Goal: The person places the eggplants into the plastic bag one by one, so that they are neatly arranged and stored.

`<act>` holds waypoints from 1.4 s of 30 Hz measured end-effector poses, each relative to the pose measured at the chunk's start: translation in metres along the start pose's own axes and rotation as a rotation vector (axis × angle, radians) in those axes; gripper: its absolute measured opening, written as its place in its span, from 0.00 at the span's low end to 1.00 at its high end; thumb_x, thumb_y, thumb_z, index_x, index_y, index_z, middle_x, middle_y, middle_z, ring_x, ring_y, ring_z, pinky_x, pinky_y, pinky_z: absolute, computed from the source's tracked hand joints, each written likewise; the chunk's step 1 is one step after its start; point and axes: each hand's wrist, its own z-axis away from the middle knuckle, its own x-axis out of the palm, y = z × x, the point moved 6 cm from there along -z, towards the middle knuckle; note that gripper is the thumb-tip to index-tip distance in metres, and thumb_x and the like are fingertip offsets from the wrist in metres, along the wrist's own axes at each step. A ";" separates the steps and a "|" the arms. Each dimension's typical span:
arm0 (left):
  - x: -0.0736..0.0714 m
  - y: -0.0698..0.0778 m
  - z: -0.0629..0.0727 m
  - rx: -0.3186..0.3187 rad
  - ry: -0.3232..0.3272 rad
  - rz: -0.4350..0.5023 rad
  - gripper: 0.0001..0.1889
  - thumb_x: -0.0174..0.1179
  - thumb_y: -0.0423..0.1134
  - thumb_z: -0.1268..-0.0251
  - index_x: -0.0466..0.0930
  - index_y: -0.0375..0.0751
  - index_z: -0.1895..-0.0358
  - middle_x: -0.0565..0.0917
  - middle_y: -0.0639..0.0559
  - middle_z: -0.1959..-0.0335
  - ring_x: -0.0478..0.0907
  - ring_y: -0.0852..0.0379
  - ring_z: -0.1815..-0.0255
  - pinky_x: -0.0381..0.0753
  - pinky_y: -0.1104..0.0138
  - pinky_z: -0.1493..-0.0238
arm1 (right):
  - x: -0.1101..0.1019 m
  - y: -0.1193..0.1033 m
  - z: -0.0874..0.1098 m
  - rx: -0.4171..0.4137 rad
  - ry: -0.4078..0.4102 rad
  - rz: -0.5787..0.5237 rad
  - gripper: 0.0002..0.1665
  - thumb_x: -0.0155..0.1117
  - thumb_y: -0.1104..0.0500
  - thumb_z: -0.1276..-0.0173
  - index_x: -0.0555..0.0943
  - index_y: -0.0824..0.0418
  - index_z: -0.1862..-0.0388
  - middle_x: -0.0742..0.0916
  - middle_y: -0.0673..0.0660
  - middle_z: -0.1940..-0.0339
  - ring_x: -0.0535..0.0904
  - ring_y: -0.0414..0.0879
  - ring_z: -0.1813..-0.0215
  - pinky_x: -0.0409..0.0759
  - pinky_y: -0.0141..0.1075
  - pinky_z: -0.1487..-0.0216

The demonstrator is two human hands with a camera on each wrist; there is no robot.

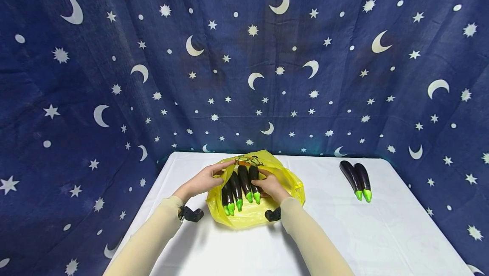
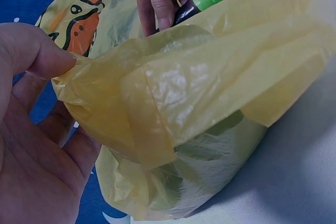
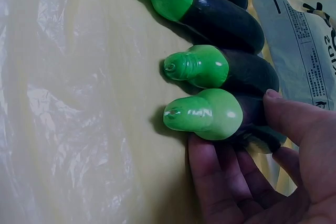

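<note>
A yellow plastic bag (image 1: pixel 244 221) lies with its mouth spread on the table, a cartoon print on its far side. Several dark purple eggplants (image 1: pixel 235 187) with green stem ends lie side by side inside it. My left hand (image 2: pixel 42 114) pinches the bag's rim between thumb and fingers at the left. Inside the bag, my right hand (image 3: pixel 262 177) grips the rightmost eggplant (image 3: pixel 210 114), thumb on top and fingers curled underneath. Its green end points toward me, and its neighbour (image 3: pixel 202 66) lies right beside it.
Two more eggplants (image 1: pixel 357 181) lie together on the white-covered table (image 1: pixel 344 233) at the far right. A dark blue curtain (image 1: pixel 244 110) with moons and stars hangs behind the table and along both sides. Each wrist carries a black camera mount (image 1: pixel 191 214).
</note>
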 end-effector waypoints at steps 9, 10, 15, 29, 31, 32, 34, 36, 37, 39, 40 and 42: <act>0.002 0.000 0.001 -0.002 0.007 -0.010 0.37 0.53 0.26 0.33 0.66 0.59 0.22 0.67 0.53 0.23 0.74 0.48 0.35 0.77 0.59 0.41 | 0.001 0.000 -0.001 -0.023 -0.003 0.029 0.43 0.70 0.58 0.31 0.65 0.61 0.20 0.84 0.64 0.48 0.84 0.49 0.70 0.86 0.46 0.68; 0.002 0.000 0.001 -0.005 0.008 -0.011 0.37 0.53 0.26 0.33 0.66 0.59 0.22 0.67 0.53 0.23 0.74 0.48 0.35 0.77 0.59 0.41 | 0.001 0.000 -0.002 -0.026 -0.004 0.030 0.43 0.70 0.58 0.31 0.65 0.61 0.20 0.84 0.64 0.49 0.84 0.49 0.70 0.86 0.45 0.68; 0.003 0.001 0.001 -0.011 0.007 -0.003 0.37 0.53 0.26 0.34 0.66 0.58 0.22 0.66 0.53 0.23 0.74 0.48 0.35 0.77 0.59 0.40 | 0.001 0.002 -0.004 -0.037 -0.004 0.035 0.43 0.71 0.58 0.31 0.64 0.62 0.20 0.85 0.63 0.54 0.84 0.48 0.71 0.86 0.45 0.68; 0.003 0.001 0.001 -0.020 0.024 -0.014 0.37 0.53 0.26 0.34 0.67 0.58 0.22 0.65 0.53 0.22 0.73 0.47 0.34 0.77 0.57 0.40 | -0.002 0.000 0.000 -0.021 -0.033 0.064 0.46 0.65 0.52 0.26 0.56 0.67 0.19 0.81 0.66 0.49 0.80 0.51 0.65 0.85 0.44 0.65; 0.002 0.001 0.002 -0.027 0.028 -0.015 0.37 0.53 0.26 0.34 0.67 0.58 0.22 0.65 0.53 0.22 0.72 0.47 0.33 0.76 0.56 0.38 | -0.004 -0.003 0.004 -0.019 -0.046 0.064 0.45 0.65 0.53 0.25 0.56 0.67 0.18 0.81 0.68 0.46 0.80 0.53 0.62 0.85 0.45 0.62; 0.002 0.001 0.002 -0.029 0.031 -0.013 0.37 0.53 0.26 0.34 0.67 0.58 0.22 0.65 0.53 0.22 0.72 0.47 0.33 0.76 0.56 0.38 | -0.004 -0.004 0.005 -0.024 -0.050 0.077 0.45 0.65 0.53 0.25 0.57 0.67 0.18 0.80 0.69 0.44 0.81 0.53 0.60 0.85 0.46 0.60; 0.002 0.001 0.002 -0.031 0.032 -0.009 0.37 0.53 0.26 0.34 0.67 0.58 0.22 0.65 0.53 0.22 0.72 0.46 0.33 0.76 0.56 0.38 | -0.006 -0.007 0.010 -0.036 -0.061 0.110 0.44 0.65 0.53 0.25 0.57 0.66 0.18 0.79 0.70 0.39 0.81 0.55 0.55 0.85 0.48 0.56; 0.003 0.001 0.002 -0.032 0.034 -0.007 0.37 0.53 0.26 0.34 0.67 0.58 0.22 0.66 0.53 0.23 0.72 0.46 0.33 0.76 0.56 0.39 | -0.008 -0.010 0.015 -0.052 -0.072 0.135 0.44 0.64 0.53 0.25 0.58 0.65 0.18 0.78 0.70 0.36 0.81 0.57 0.50 0.85 0.50 0.53; 0.003 0.001 0.002 -0.032 0.036 -0.008 0.37 0.53 0.26 0.34 0.67 0.58 0.22 0.66 0.53 0.23 0.72 0.46 0.33 0.76 0.56 0.39 | -0.009 -0.011 0.018 -0.063 -0.077 0.145 0.43 0.64 0.52 0.25 0.58 0.64 0.18 0.78 0.70 0.36 0.81 0.58 0.47 0.84 0.51 0.51; 0.003 0.001 0.002 -0.031 0.037 -0.008 0.37 0.53 0.26 0.34 0.67 0.59 0.22 0.66 0.52 0.23 0.72 0.46 0.33 0.77 0.56 0.38 | -0.011 -0.013 0.023 -0.092 -0.081 0.160 0.42 0.64 0.53 0.25 0.59 0.65 0.19 0.78 0.70 0.37 0.80 0.59 0.44 0.84 0.52 0.50; 0.003 0.001 0.002 -0.030 0.038 -0.009 0.37 0.53 0.26 0.34 0.67 0.59 0.22 0.66 0.53 0.23 0.72 0.46 0.33 0.76 0.55 0.38 | -0.012 -0.014 0.026 -0.107 -0.081 0.164 0.42 0.64 0.53 0.25 0.60 0.65 0.19 0.79 0.70 0.38 0.80 0.60 0.44 0.84 0.53 0.50; 0.003 0.001 0.002 -0.027 0.040 -0.009 0.37 0.54 0.27 0.34 0.67 0.59 0.22 0.66 0.53 0.23 0.72 0.46 0.32 0.75 0.55 0.37 | -0.015 -0.016 0.030 -0.131 -0.076 0.180 0.42 0.65 0.53 0.26 0.61 0.66 0.20 0.79 0.70 0.38 0.80 0.60 0.44 0.84 0.52 0.50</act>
